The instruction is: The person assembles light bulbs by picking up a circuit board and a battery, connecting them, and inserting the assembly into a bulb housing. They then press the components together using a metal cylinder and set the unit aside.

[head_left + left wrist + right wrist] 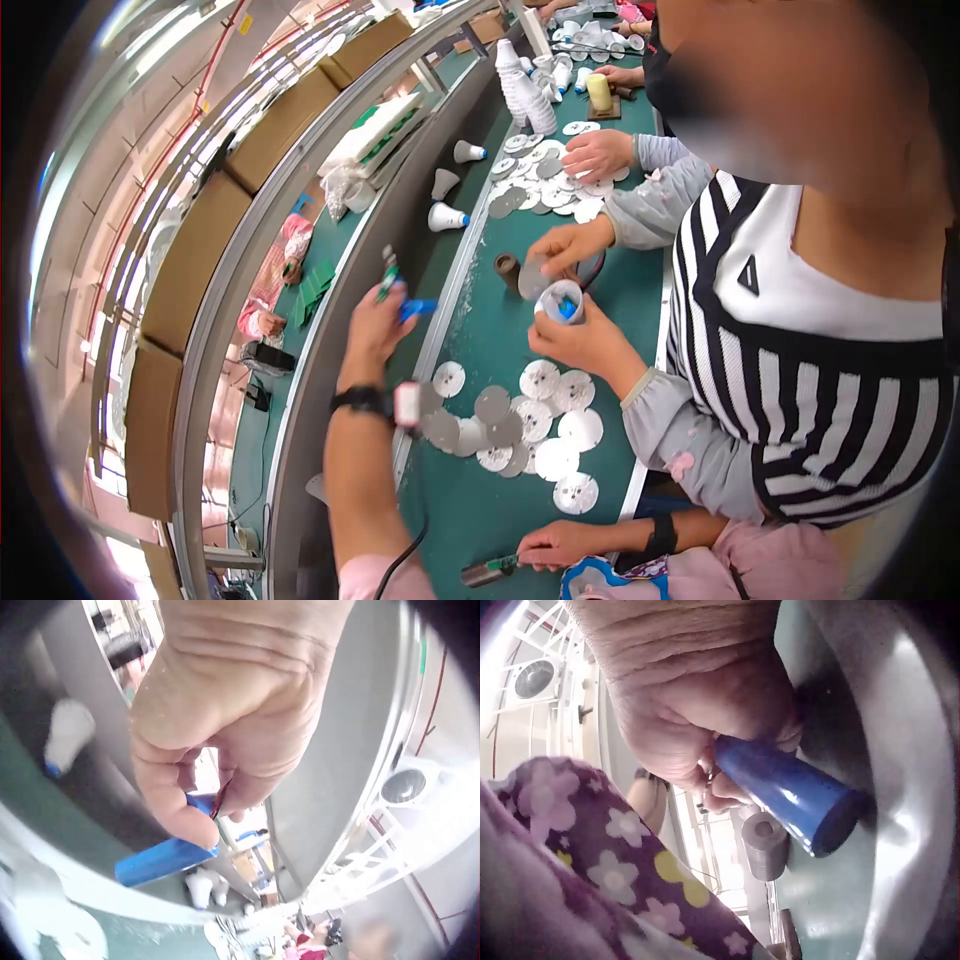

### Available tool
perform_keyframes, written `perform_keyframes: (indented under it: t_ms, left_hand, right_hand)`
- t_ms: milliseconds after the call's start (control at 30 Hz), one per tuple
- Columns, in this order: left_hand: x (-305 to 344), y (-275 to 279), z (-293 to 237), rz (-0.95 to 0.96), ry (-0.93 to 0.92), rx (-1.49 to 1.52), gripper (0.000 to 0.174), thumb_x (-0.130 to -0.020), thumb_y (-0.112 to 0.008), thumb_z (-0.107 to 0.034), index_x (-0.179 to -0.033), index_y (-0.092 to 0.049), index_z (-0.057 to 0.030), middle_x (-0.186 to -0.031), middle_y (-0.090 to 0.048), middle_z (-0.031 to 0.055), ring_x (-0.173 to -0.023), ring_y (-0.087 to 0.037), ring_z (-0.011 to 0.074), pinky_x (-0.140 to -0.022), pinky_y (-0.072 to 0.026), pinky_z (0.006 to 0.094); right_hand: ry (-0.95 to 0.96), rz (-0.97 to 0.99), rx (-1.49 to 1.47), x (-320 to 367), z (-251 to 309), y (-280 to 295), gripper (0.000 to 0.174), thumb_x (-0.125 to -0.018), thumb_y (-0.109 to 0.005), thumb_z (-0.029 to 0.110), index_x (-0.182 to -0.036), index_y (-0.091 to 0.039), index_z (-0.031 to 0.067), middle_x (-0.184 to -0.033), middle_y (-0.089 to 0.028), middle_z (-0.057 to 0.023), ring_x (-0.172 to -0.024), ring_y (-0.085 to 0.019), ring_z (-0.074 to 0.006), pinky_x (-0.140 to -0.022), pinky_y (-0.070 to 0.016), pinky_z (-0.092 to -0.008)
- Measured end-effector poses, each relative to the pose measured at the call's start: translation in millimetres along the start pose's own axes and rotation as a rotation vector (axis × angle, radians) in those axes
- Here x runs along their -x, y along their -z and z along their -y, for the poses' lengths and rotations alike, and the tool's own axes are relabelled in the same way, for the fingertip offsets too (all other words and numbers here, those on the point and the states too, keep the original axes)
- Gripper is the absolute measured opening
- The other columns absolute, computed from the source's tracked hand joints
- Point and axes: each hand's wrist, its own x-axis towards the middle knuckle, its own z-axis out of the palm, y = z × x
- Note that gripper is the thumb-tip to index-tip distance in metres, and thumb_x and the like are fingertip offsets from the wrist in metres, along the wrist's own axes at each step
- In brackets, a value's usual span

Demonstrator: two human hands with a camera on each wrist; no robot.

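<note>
My left hand [375, 328], raised over the belt's left edge, pinches a blue cylinder [418, 308] beside a green piece with a silvery end [388, 280]. The left wrist view shows thumb and fingers of this hand [232, 712] on the blue cylinder [166, 861], thin dark and red strands at its inner end. Low in the head view, my right hand [560, 545] has its fingers at a dark, shiny cylinder [485, 572]. In the right wrist view a blue cylinder [784, 793] projects from under the curled right hand [705, 697]; its fingertips are partly hidden.
White and grey discs [535, 420] lie scattered on the green belt [450, 520]. Across it, a person in stripes holds a white cup [562, 302] and a disc. White cones [448, 216] stand beyond the metal rail at left. A grey roll [765, 844] is near my right hand.
</note>
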Motion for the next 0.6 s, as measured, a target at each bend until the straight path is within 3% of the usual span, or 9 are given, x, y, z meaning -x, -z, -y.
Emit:
perform_keyframes:
  t_ms: [100,233,300,467,533,567,600]
  left_hand:
    - [-68.2,-84.7,16.4,-0.020,-0.043,0.048,0.027,-0.078,-0.060,-0.009,-0.104,-0.055,-0.0052,-0.084,-0.053,0.0028,-0.068,-0.053,0.0109,-0.054,-0.0501,0.0244]
    - [-80.8,-157.1,28.0,-0.039,-0.171,0.101,0.038,-0.077,-0.060,-0.008,-0.114,-0.053,-0.0034,-0.100,-0.055,0.0076,-0.075,-0.054,0.0126,-0.066,-0.0480,0.0246]
    - [-71.6,-166.9,23.2,0.134,-0.164,0.112,0.040,-0.081,-0.057,-0.008,-0.120,-0.048,-0.0022,-0.112,-0.050,0.0090,-0.102,-0.048,0.0150,-0.083,-0.0425,0.0282]
    - [-23.8,-116.7,11.0,0.263,-0.081,0.000,0.038,-0.082,-0.059,-0.016,-0.117,-0.052,-0.0052,-0.110,-0.053,0.0013,-0.100,-0.048,0.0113,-0.081,-0.0417,0.0276]
    - [19.8,-76.5,7.7,0.252,-0.155,-0.159,0.036,-0.080,-0.060,-0.017,-0.114,-0.055,-0.0050,-0.096,-0.058,0.0008,-0.078,-0.050,0.0077,-0.069,-0.0410,0.0219]
    - [43.9,-48.3,6.0,0.256,-0.171,-0.244,0.035,-0.081,-0.060,-0.019,-0.114,-0.055,-0.0071,-0.097,-0.057,-0.0015,-0.086,-0.050,0.0073,-0.077,-0.0414,0.0231]
    - [72.0,-19.8,7.4,0.204,-0.166,-0.227,0.036,-0.081,-0.060,-0.020,-0.114,-0.055,-0.0065,-0.101,-0.057,-0.0005,-0.085,-0.050,0.0075,-0.077,-0.0414,0.0231]
  right_hand:
    - [0.005,-0.008,-0.018,-1.9,-5.4,-0.5,0.028,-0.090,-0.046,0.031,-0.102,-0.057,0.0069,-0.074,-0.054,0.0020,-0.061,-0.048,-0.0055,-0.057,-0.0414,-0.0196]
    - [-0.043,0.014,-0.054,6.1,-1.7,16.3,0.028,-0.090,-0.047,0.030,-0.102,-0.057,0.0071,-0.074,-0.053,0.0027,-0.060,-0.047,-0.0048,-0.055,-0.0401,-0.0188]
    - [-0.057,0.022,-0.089,6.1,-0.6,19.2,0.027,-0.090,-0.047,0.030,-0.102,-0.057,0.0075,-0.074,-0.052,0.0031,-0.060,-0.046,-0.0042,-0.053,-0.0389,-0.0181]
    - [-0.105,0.025,-0.213,-7.0,-16.9,4.8,0.025,-0.090,-0.047,0.029,-0.101,-0.057,0.0078,-0.074,-0.052,0.0038,-0.058,-0.045,-0.0031,-0.051,-0.0374,-0.0164]
    - [-0.054,-0.019,-0.153,-3.2,-1.2,5.2,0.027,-0.090,-0.048,0.030,-0.098,-0.058,0.0064,-0.073,-0.055,0.0023,-0.058,-0.048,-0.0036,-0.052,-0.0404,-0.0175]
    - [-0.054,-0.031,-0.159,-5.1,-4.4,6.2,0.028,-0.090,-0.048,0.030,-0.098,-0.058,0.0060,-0.072,-0.056,0.0016,-0.057,-0.049,-0.0038,-0.053,-0.0414,-0.0181]
    - [-0.035,-0.034,-0.157,-5.7,-8.9,8.9,0.028,-0.090,-0.047,0.030,-0.098,-0.058,0.0053,-0.072,-0.057,0.0006,-0.057,-0.049,-0.0043,-0.052,-0.0422,-0.0193]
